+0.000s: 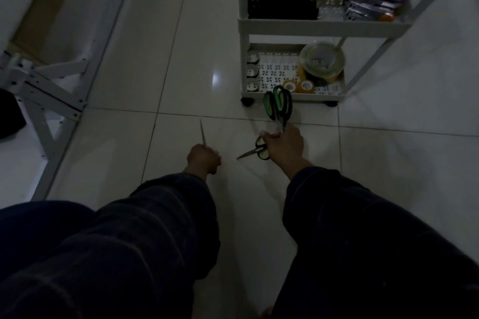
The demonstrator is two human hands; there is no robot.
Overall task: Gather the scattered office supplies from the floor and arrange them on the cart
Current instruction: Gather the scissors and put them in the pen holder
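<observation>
My right hand (283,146) grips a pair of green-and-black scissors (277,103) by the blades, handles pointing up toward the cart. A second, smaller pair of scissors (255,151) lies at that hand's left side, its blades pointing left; whether the hand holds it or it rests on the floor I cannot tell. My left hand (204,159) is closed around a third pair whose thin metal blades (202,133) stick up away from me. The white cart (321,24) stands just beyond, with tape rolls (300,85) on its bottom tray.
The cart's middle shelf carries a black box (282,4) and shiny packets (370,5). A large clear tape roll (322,62) and small round tins (252,70) sit on the bottom tray. A white metal table frame (44,90) stands at the left. The floor is glossy white tile.
</observation>
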